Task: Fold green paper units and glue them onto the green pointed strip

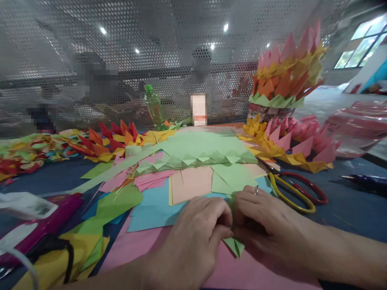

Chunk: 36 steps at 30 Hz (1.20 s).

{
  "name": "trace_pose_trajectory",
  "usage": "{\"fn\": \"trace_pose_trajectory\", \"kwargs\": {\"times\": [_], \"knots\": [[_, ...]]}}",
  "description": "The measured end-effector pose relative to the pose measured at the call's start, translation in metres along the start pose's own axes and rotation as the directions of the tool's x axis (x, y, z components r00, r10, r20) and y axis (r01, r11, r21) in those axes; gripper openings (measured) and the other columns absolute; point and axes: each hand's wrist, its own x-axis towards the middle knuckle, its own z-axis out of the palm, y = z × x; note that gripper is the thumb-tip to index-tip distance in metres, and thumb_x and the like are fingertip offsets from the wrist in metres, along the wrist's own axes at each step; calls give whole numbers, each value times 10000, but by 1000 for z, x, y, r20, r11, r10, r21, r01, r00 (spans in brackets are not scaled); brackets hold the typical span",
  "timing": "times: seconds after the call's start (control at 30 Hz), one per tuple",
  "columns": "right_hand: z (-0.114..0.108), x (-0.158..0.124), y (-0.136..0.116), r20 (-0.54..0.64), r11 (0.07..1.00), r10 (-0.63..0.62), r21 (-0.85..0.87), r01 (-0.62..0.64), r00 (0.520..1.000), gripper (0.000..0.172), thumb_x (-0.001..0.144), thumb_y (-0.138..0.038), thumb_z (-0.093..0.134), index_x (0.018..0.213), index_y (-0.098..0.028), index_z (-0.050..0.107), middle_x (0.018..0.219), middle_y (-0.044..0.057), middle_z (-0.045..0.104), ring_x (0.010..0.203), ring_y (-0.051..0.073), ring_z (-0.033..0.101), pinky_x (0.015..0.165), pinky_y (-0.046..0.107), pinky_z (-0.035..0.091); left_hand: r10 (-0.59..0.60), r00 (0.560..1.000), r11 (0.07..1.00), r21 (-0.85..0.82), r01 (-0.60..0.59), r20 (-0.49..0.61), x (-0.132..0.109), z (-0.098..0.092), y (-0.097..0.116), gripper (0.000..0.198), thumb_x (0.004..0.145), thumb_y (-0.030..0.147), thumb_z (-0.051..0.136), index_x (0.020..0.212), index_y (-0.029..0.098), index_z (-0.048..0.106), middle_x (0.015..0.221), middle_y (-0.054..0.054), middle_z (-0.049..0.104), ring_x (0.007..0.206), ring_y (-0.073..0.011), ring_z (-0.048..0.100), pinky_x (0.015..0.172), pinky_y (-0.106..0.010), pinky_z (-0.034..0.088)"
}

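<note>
Close together over a pink paper sheet (133, 253), both hands pinch a small piece of folded green paper (236, 246). My left hand (201, 233) is closed with thumb and bent fingers on its left side. My right hand (260, 217), wearing a ring, is closed on its right side and hides much of it. A pointed end of the paper sticks out below the fingers. Just beyond lie a blue sheet (151, 213), a peach sheet (193, 183) and a light green square (232, 177). A row of folded green points (199, 160) stretches behind these.
Scissors (293, 189) lie right of my right hand, beside a dark pen (365, 183). A magenta power strip (45, 219) with plugs is at left. Folded-paper petal strips (117, 139) and a layered paper flower (281, 72) stand behind, before a perforated metal screen (169, 56).
</note>
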Motion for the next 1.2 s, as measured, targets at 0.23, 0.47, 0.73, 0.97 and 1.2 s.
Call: {"fn": "trace_pose_trajectory", "kwargs": {"times": [0.23, 0.47, 0.73, 0.97, 1.2], "knots": [[1, 0, 1, -5, 1000, -15, 4, 15, 1000, 210, 863, -46, 658, 813, -190, 515, 817, -28, 546, 758, 142, 464, 732, 310, 333, -25, 1000, 999, -32, 25, -13, 2, 1, 0, 259, 831, -10, 675, 816, 207, 535, 836, 66, 601, 828, -147, 533, 741, -281, 351], [0, 0, -2, -28, 1000, -30, 2, 30, 999, 231, 845, -31, 653, 809, -195, 495, 782, -44, 531, 718, 128, 446, 721, 300, 333, 27, 1000, 1000, -15, -27, -7, 2, 0, -3, 269, 844, -20, 658, 826, 209, 518, 839, 66, 577, 830, -148, 514, 757, -282, 339], [0, 0, -1, -6, 999, -6, 38, 6, 1000, 208, 873, -49, 626, 797, -198, 503, 807, -26, 563, 747, 139, 483, 742, 308, 353, -55, 999, 998, -44, 55, 3, 4, -2, -2, 229, 821, 16, 654, 824, 213, 537, 808, 69, 586, 799, -151, 516, 721, -290, 342], [-1, 2, -2, -8, 999, -8, 42, 9, 1000, 209, 867, -35, 621, 800, -200, 511, 815, -21, 570, 766, 144, 495, 752, 307, 367, -101, 995, 993, -55, 101, 13, 7, -2, 1, 213, 815, 40, 650, 811, 214, 527, 783, 62, 583, 776, -157, 525, 703, -299, 344], [0, 1, 0, -9, 999, -7, 51, 8, 1000, 245, 848, -23, 667, 795, -199, 504, 813, -26, 569, 765, 145, 492, 755, 311, 365, -21, 1000, 999, -24, 22, 22, 4, -1, -4, 239, 854, 22, 639, 856, 220, 506, 852, 60, 580, 824, -160, 517, 736, -299, 350]]}}
